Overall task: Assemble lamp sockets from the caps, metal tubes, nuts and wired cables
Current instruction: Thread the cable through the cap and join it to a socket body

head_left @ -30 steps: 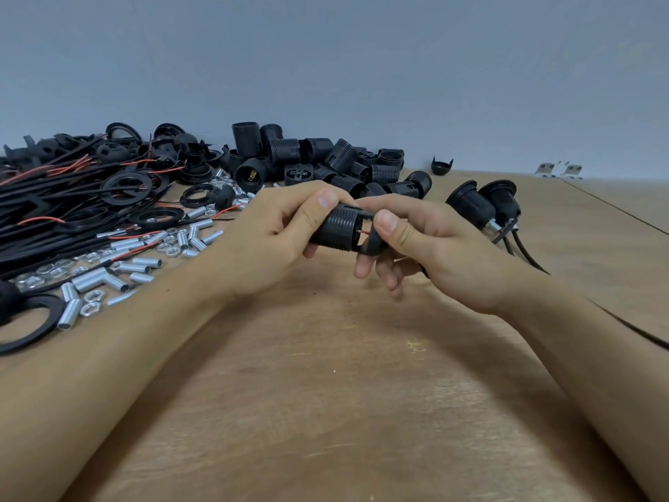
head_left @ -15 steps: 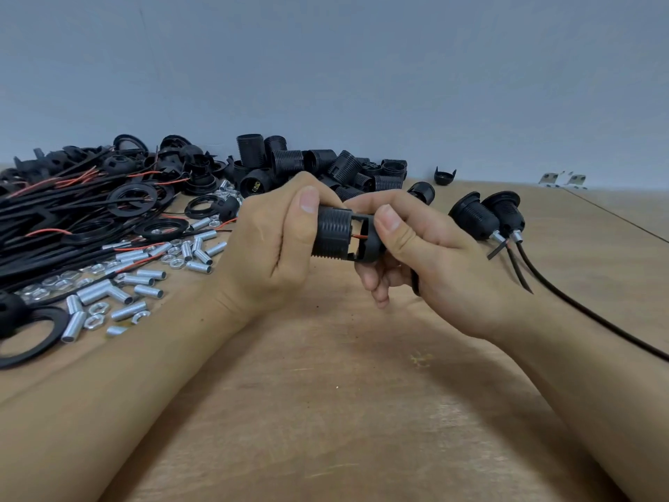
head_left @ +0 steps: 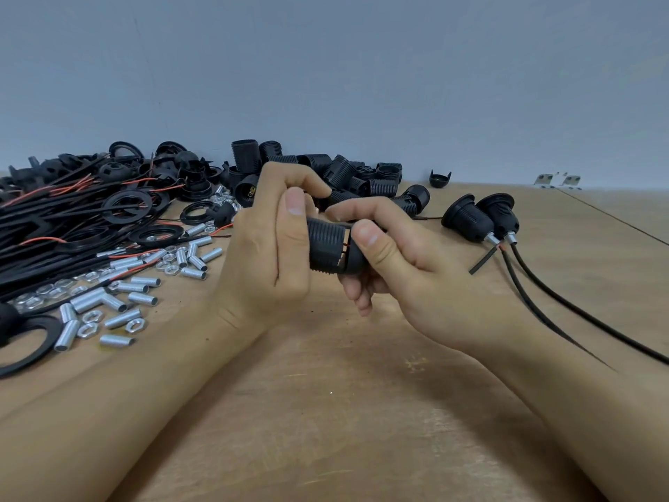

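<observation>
A black threaded socket body (head_left: 325, 246) is held above the wooden table (head_left: 344, 411), gripped by my left hand (head_left: 266, 248) with the thumb on top. My right hand (head_left: 402, 262) grips the black cap (head_left: 353, 260) at the body's right end. A thin gap between cap and body shows a red wire. Silver metal tubes (head_left: 125, 302) and nuts (head_left: 90, 317) lie scattered at the left. Black wired cables (head_left: 43, 248) with red cores are piled at the far left.
More black socket bodies (head_left: 354, 179) are heaped at the back centre. Two assembled sockets (head_left: 481, 219) lie at the right, their black cables (head_left: 564, 313) trailing toward the right edge. Black rings (head_left: 126, 202) lie among the cables. A loose cap (head_left: 440, 178) sits by the wall.
Both hands have lifted the socket a little and turned it. My left thumb has shifted on top of the threaded body, and the cap sits closer against it.
</observation>
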The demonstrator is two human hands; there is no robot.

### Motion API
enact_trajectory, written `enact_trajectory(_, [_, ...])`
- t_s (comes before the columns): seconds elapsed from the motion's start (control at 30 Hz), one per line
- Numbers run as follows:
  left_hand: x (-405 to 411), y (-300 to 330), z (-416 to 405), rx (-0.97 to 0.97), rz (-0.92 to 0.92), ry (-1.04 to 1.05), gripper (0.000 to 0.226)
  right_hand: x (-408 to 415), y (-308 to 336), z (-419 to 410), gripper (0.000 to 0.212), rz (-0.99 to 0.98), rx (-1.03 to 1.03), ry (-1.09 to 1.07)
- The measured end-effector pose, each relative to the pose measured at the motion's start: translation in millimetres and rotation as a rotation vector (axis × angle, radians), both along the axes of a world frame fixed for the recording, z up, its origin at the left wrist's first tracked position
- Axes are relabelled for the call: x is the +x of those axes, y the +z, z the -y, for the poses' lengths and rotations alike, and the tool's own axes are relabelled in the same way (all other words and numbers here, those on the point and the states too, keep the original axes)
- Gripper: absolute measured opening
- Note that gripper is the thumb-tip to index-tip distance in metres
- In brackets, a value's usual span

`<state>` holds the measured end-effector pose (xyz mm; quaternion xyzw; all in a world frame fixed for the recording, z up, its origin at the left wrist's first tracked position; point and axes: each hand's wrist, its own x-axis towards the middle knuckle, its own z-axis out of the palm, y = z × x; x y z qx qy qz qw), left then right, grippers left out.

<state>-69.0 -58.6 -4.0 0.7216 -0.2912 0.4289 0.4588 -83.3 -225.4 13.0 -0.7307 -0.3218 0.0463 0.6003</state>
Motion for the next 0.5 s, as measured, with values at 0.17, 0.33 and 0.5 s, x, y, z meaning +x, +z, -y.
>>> enact_trajectory(0.17, [-6.5, -1.9, 15.8, -0.088, -0.11, 0.086, 0.026, 2.3, -6.3, -1.5, 0.038, -0.067, 0.051, -0.005])
enact_trajectory(0.33, [-4.0, 1.3, 20.7, -0.159, -0.448, 0.205, 0.027, 5.7, -4.6, -0.5, 0.043, -0.256, 0.083, 0.019])
enact_trajectory(0.5, [2.1, 8.8, 9.3, -0.274, -1.006, -0.326, 0.049, 9.6, 3.7, 3.1, 0.045, -0.529, 0.064, 0.023])
